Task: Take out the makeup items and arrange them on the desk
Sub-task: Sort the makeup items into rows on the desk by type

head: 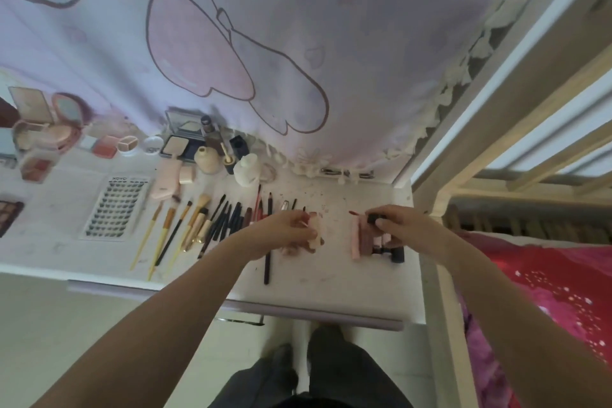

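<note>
Left hand (291, 227) grips pinkish tubes (313, 230), right hand (397, 225) pinches a dark-capped lip tube (372, 219) at 12 o'clock of the lipstick row (377, 242); set it parallel, flush.

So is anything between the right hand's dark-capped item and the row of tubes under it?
Nothing visible: the right hand pinches the small dark-capped item directly above the row of pink and dark tubes.

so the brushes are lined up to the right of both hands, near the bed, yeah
Not quite. In the head view the brushes lie to the left of both hands, left hand and right hand, away from the bed.
</note>
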### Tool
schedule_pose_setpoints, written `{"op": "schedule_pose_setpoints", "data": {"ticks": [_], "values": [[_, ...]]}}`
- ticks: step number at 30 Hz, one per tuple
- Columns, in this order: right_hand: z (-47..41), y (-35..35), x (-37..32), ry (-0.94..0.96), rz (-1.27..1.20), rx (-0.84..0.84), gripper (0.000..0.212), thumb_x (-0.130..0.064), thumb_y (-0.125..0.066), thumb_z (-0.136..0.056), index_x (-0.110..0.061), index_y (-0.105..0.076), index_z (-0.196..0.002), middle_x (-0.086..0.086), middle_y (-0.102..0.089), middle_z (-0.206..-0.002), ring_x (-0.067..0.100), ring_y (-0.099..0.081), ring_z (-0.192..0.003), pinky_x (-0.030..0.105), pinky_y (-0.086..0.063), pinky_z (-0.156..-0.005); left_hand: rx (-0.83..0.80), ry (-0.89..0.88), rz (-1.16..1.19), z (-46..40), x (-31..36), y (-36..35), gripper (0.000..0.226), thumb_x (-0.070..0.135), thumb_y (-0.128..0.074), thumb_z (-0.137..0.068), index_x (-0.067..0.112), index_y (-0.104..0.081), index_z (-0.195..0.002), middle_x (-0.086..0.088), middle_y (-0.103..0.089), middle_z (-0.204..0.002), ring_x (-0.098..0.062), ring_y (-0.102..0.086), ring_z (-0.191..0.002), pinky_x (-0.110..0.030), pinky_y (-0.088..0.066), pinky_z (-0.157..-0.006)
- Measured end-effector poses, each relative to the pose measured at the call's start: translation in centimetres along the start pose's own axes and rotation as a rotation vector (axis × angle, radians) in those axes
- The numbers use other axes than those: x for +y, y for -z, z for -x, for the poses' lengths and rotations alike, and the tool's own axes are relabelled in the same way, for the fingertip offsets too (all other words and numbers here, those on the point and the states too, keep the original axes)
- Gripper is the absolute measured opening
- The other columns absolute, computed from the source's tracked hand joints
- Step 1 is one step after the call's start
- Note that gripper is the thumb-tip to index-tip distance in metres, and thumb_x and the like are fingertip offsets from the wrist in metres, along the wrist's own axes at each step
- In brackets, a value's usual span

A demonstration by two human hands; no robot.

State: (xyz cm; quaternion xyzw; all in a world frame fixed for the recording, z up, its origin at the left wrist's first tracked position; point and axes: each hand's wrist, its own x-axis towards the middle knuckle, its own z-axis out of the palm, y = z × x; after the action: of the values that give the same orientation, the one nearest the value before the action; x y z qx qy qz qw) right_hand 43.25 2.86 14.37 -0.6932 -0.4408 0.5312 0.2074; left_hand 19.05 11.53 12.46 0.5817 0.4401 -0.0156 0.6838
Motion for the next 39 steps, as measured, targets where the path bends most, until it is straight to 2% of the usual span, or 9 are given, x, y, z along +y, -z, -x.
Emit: {"op": "schedule_pose_setpoints", "data": {"ticks": [3, 6, 10, 16, 22, 30, 32, 35, 39], "values": [[-1.3, -1.0, 0.2, 0.010, -0.008, 0.063, 0.013, -0.018, -0.043, -0.100, -0.020, -0.051, -0.109, -0.010, -0.065, -0.094, 0.013, -0.062, -0.095, 0.022, -0.051, -0.075, 0.255, -0.084, -0.195, -1.6, 0.3, -1.1, 0.030, 0.029, -0.057, -0.092, 0.013, -0.054, -0.118, -0.001, -0.068, -0.104, -0.015, -0.064, -0.095, -0.031, -0.050, -0.090], [-2.8, -2.0, 0.6, 0.084, 0.092, 0.080, 0.008, -0.023, -0.044, -0.098, -0.022, -0.044, -0.107, -0.006, -0.066, -0.107, 0.016, -0.063, -0.098, 0.032, -0.049, -0.087, 0.496, -0.205, -0.492, -3.0, -0.2, -1.9, 0.027, 0.036, -0.051, -0.093, 0.014, -0.060, -0.106, 0.001, -0.061, -0.095, -0.014, -0.057, -0.086, -0.027, -0.046, -0.077], [-5.1, -2.9, 0.8, 0.315, 0.409, 0.234, 0.022, -0.024, -0.054, -0.093, -0.015, -0.055, -0.114, 0.000, -0.053, -0.112, 0.015, -0.049, -0.103, 0.019, -0.034, -0.082, 0.572, -0.278, -0.628, -4.9, -0.9, -2.1, 0.023, 0.034, -0.053, -0.092, 0.018, -0.060, -0.107, 0.007, -0.052, -0.092, -0.015, -0.053, -0.088, -0.026, -0.040, -0.077], [-8.3, -4.3, 0.7, 0.341, 0.442, 0.264, 0.013, -0.018, -0.056, -0.090, -0.010, -0.053, -0.100, 0.001, -0.053, -0.098, 0.017, -0.051, -0.084, 0.023, -0.035, -0.072, 0.696, -0.239, -0.822, -7.6, -0.8, -1.8, 0.021, 0.035, -0.052, -0.091, 0.023, -0.057, -0.108, 0.007, -0.060, -0.108, -0.018, -0.049, -0.105, -0.032, -0.030, -0.090], [-10.4, -4.8, 1.0, 0.323, 0.569, 0.292, 0.012, -0.021, -0.054, -0.091, -0.012, -0.055, -0.098, 0.007, -0.060, -0.101, 0.026, -0.055, -0.092, 0.040, -0.046, -0.081, 0.695, -0.163, -0.887, -9.2, -0.9, -1.6, 0.024, 0.035, -0.048, -0.093, 0.024, -0.055, -0.113, 0.006, -0.058, -0.115, -0.020, -0.047, -0.111, -0.036, -0.030, -0.096], [-10.0, -4.1, 1.1, 0.270, 0.534, 0.236, 0.030, -0.019, -0.054, -0.092, -0.007, -0.055, -0.120, 0.011, -0.056, -0.120, 0.028, -0.049, -0.113, 0.034, -0.040, -0.096, 0.678, -0.114, -0.882, -9.0, -0.4, -2.1, 0.038, 0.035, -0.049, -0.093, 0.022, -0.046, -0.128, 0.003, -0.054, -0.127, -0.021, -0.043, -0.122, -0.037, -0.026, -0.101], [-9.1, -2.9, 1.3, 0.245, 0.495, 0.218, 0.034, -0.016, -0.053, -0.092, -0.007, -0.052, -0.125, 0.011, -0.053, -0.124, 0.026, -0.048, -0.115, 0.030, -0.037, -0.097, 0.743, -0.126, -0.806, -7.9, -0.5, -2.4, 0.043, 0.038, -0.050, -0.093, 0.019, -0.043, -0.131, 0.001, -0.051, -0.128, -0.021, -0.042, -0.123, -0.036, -0.026, -0.104], [-7.6, -0.9, 1.6, 0.176, 0.459, 0.277, 0.023, -0.014, -0.049, -0.094, -0.008, -0.060, -0.114, 0.008, -0.059, -0.113, 0.022, -0.056, -0.100, 0.028, -0.044, -0.088, 0.930, -0.244, -0.607, -5.5, -0.7, -4.0, 0.029, 0.030, -0.052, -0.092, 0.013, -0.051, -0.116, 0.000, -0.055, -0.107, -0.021, -0.050, -0.104, -0.025, -0.028, -0.093], [-6.4, -0.9, 1.0, 0.080, 0.465, 0.204, 0.018, -0.016, -0.050, -0.094, -0.008, -0.065, -0.101, 0.008, -0.066, -0.098, 0.014, -0.054, -0.080, 0.023, -0.042, -0.073, 0.586, -0.163, -0.670, -5.4, 0.1, -8.6, 0.026, 0.034, -0.041, -0.097, 0.015, -0.049, -0.112, -0.002, -0.062, -0.101, -0.022, -0.058, -0.095, -0.033, -0.037, -0.089]]}}
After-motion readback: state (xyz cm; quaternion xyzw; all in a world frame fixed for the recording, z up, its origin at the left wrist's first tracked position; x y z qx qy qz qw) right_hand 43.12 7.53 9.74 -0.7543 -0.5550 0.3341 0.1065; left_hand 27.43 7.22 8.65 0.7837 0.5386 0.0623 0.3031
